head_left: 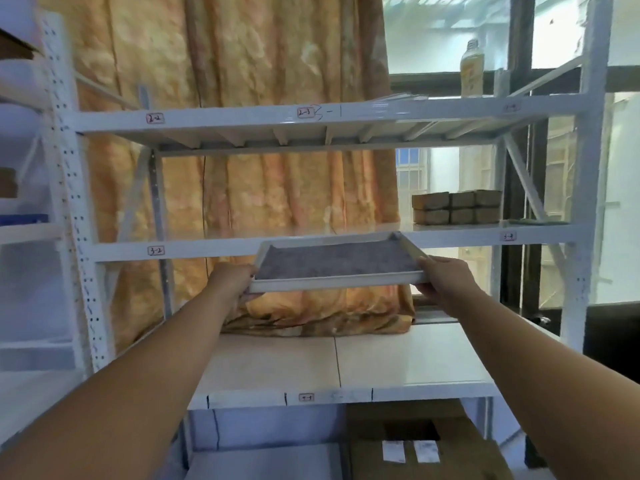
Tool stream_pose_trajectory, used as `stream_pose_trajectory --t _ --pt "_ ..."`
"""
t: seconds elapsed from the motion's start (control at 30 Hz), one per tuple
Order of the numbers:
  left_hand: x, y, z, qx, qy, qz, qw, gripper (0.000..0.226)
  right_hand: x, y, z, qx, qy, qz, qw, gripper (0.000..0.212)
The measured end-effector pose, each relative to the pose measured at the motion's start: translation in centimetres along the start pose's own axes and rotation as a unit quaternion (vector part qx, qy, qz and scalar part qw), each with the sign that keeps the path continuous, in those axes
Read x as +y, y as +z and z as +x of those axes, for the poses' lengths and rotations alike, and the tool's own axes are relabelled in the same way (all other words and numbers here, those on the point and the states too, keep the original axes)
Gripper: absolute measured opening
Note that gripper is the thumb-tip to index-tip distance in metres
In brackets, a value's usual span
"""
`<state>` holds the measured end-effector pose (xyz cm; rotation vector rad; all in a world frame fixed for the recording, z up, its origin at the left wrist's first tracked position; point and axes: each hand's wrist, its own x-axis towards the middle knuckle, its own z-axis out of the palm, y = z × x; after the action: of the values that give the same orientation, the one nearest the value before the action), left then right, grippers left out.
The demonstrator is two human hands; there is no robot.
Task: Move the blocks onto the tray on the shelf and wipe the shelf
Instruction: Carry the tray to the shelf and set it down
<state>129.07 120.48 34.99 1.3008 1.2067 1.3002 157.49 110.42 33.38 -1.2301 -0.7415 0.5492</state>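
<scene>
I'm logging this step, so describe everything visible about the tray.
The tray is a shallow rectangle with a pale raised rim and grey, felt-like lining, empty. The left hand and right hand grip its near corners, holding it roughly level in front of the middle shelf. Whether its far edge touches that shelf is unclear.

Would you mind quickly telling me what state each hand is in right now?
The left hand grips the left edge of the tray.
The right hand grips the tray's right edge.
</scene>
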Motion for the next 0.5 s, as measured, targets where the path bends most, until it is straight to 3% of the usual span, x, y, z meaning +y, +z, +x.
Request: stream_pose_trajectory --t 0.27,0.5 --pt "1.0 6.4 4.4 0.006 -0.001 0.011 1.0 0.012 0.1 -1.6 8.2 -0.007 -0.029 -0.01 1.0 0.013" --pt "2.5 10.8 11.6 0.018 0.046 0.116 0.992 0.009 1.0 -1.7 14.2 -0.01 -0.031 -0.075 0.997 0.027"
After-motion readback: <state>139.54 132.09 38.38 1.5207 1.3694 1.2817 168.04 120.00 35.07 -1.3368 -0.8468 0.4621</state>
